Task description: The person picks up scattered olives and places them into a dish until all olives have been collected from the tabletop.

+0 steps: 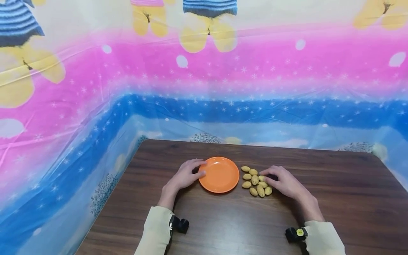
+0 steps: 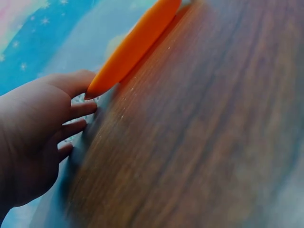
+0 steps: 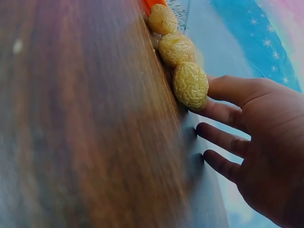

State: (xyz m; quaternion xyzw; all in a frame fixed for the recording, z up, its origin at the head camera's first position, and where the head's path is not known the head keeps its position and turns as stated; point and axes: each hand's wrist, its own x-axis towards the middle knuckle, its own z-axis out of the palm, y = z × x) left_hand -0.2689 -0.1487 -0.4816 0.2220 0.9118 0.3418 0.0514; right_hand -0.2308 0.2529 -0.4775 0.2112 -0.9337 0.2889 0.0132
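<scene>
My left hand [image 1: 185, 174] is at the left edge of a round, shallow orange plate [image 1: 220, 175], with thumb and fingertips at the rim. The left wrist view shows the orange plate [image 2: 137, 47] edge-on, with the left hand [image 2: 40, 123] beside it and its fingers spread. Several small, wrinkled, yellow oval pieces [image 1: 254, 180], like little potatoes, lie in a loose cluster right of the plate. Against the cluster's right side rests my right hand [image 1: 285, 181], thumb and index finger touching the nearest yellow piece [image 3: 190, 85]. The other fingers of the right hand [image 3: 261, 128] are loosely extended.
The brown wood-grain table [image 1: 220, 223] has its far edge just beyond the plate. A colourful printed cloth [image 1: 223, 74] hangs behind it and along the left side. Black wrist cameras [image 1: 181, 225] sit at both cream sleeves [image 1: 323, 237].
</scene>
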